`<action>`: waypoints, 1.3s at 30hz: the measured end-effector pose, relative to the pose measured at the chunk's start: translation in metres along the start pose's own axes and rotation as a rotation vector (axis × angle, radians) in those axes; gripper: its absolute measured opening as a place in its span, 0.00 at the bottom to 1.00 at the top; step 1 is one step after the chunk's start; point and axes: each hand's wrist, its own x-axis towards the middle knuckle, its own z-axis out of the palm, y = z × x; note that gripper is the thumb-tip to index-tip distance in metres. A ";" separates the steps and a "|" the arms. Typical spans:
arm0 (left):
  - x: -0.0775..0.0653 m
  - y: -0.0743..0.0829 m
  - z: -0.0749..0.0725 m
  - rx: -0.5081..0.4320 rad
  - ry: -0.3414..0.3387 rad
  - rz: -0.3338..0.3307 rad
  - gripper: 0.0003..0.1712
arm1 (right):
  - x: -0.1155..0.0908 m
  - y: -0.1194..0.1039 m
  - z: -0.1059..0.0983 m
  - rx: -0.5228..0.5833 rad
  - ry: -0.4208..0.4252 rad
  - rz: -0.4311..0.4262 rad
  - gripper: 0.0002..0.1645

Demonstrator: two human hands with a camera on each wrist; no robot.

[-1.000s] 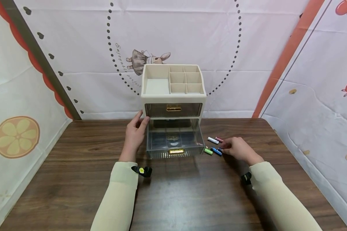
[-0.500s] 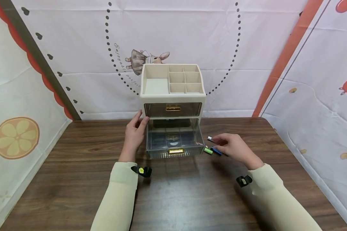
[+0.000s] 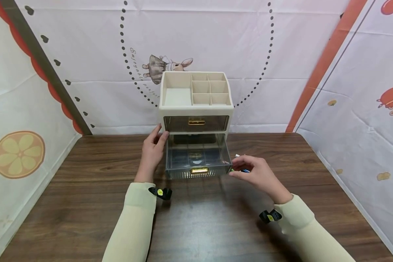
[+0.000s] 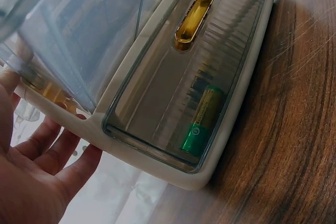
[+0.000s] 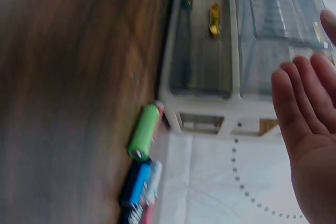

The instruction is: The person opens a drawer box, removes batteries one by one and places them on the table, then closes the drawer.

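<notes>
A cream drawer organizer stands on the table with a clear middle drawer pulled out. My left hand rests against the organizer's left side, thumb near the front edge and fingers extended in the left wrist view. My right hand hovers by the drawer's right front corner. Its fingers are nearly straight and hold nothing in the right wrist view. Beneath and beyond it lie batteries: a light green battery, a blue battery, a white battery and a pink one, partly hidden.
Through the closed bottom drawer a green and gold battery shows. Open compartments top the organizer. A printed cloth hangs behind the wooden table.
My right hand has moved left from over the batteries to the drawer's right front corner, its fingers spreading. The left hand stays in place against the organizer.
</notes>
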 end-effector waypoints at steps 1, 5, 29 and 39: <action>0.000 0.000 0.000 -0.002 0.000 0.002 0.38 | 0.000 0.000 0.003 0.007 0.020 0.003 0.20; 0.000 -0.001 0.000 0.007 0.000 0.001 0.37 | 0.000 -0.001 0.013 0.024 0.094 -0.003 0.14; 0.000 -0.001 -0.001 -0.011 -0.021 -0.018 0.37 | 0.021 -0.004 0.018 -0.052 0.228 -0.031 0.12; -0.001 -0.001 -0.002 -0.029 -0.040 -0.018 0.32 | 0.046 0.002 0.025 -0.058 0.346 -0.006 0.15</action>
